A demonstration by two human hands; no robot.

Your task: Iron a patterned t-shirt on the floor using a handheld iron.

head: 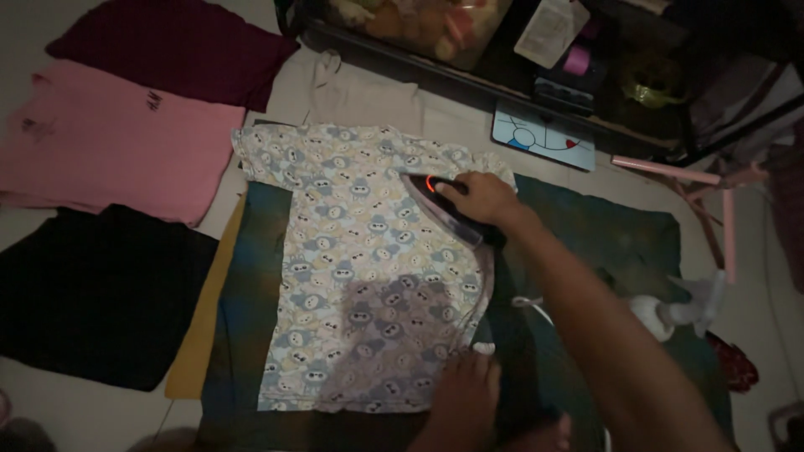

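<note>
Head view: right hand (484, 197) grips iron (444, 209) on shirt (360, 268); left hand (466, 393) presses hem flat.

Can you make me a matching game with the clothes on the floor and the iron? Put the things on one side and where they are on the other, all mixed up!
Things:
1. iron
2. patterned shirt
3. pink shirt
4. black garment

Places:
A. far left, nearest the camera wearer
B. spread flat on the dark green mat
C. gripped by the right hand
D. on the left, between a maroon and a black piece

Pairs: 1-C, 2-B, 3-D, 4-A
</note>
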